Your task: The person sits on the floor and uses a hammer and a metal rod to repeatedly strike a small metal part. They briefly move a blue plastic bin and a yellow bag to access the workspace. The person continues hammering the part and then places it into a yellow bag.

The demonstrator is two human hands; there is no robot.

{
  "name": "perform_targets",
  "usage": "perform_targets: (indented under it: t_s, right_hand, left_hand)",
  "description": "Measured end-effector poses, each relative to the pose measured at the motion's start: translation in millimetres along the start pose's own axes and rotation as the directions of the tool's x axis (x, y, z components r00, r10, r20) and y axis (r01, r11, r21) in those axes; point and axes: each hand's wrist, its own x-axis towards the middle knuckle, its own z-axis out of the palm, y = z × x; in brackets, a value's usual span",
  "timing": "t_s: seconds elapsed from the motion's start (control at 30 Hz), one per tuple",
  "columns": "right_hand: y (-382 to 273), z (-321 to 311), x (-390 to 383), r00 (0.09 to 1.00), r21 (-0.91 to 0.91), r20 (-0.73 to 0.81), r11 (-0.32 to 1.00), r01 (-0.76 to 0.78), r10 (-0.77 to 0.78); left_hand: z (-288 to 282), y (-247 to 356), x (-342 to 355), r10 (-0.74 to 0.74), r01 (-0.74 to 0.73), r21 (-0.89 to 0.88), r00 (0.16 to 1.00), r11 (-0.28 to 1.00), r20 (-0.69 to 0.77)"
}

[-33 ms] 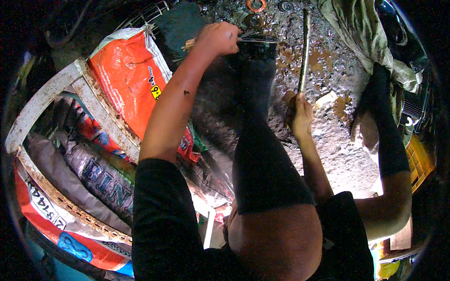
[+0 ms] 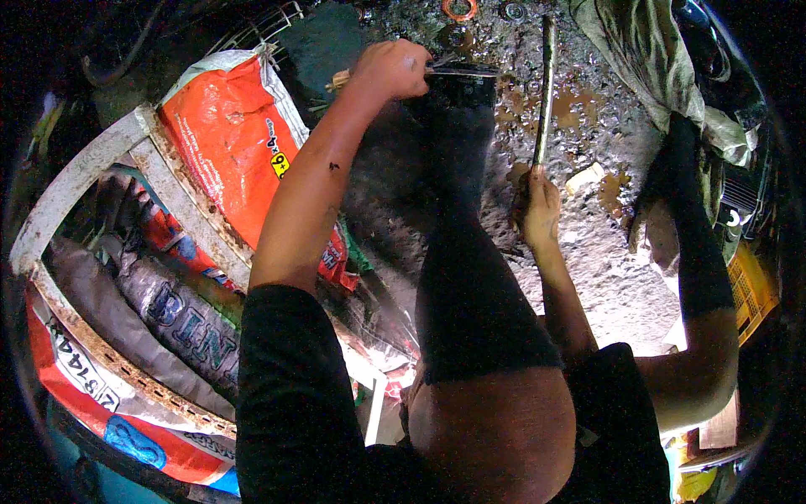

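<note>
My left hand (image 2: 395,67), at the top centre of the head view, is closed around a thin tool (image 2: 466,72) lying crosswise, with a pale, wooden-looking end (image 2: 339,81) poking out to the left. My right hand (image 2: 539,210), lower and to the right, grips the bottom of a long rod (image 2: 547,84) that points away from me. Beneath both is wet, dirty ground (image 2: 579,147). A small pale piece (image 2: 585,179) lies just right of the rod. An orange ring (image 2: 459,8) and a dark ring (image 2: 512,12) lie at the top.
My dark-covered legs (image 2: 470,311) are bent in the middle and at the right. Left are red-and-white sacks (image 2: 214,143) and a rusty white metal frame (image 2: 54,210). A grey-green cloth (image 2: 630,50) and a yellow crate (image 2: 747,286) sit at the right.
</note>
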Motion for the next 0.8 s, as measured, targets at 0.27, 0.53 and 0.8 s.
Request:
perform_targets:
  t_s: [0.27,0.53,0.8]
  right_hand:
    - [13,8,12,0.994,0.042,-0.009,0.993,0.110,-0.110]
    - [16,5,15,0.997,0.102,0.044,0.993,0.066,-0.071]
    - [0,6,7,0.997,0.098,-0.001,0.992,0.081,-0.082]
  left_hand:
    - [6,-6,-7,0.013,-0.013,-0.006,0.997,1.000,-0.073]
    - [4,-18,-15,0.066,-0.067,-0.013,0.995,0.998,-0.076]
    - [43,-39,-21,0.027,-0.036,-0.127,0.997,0.991,-0.068]
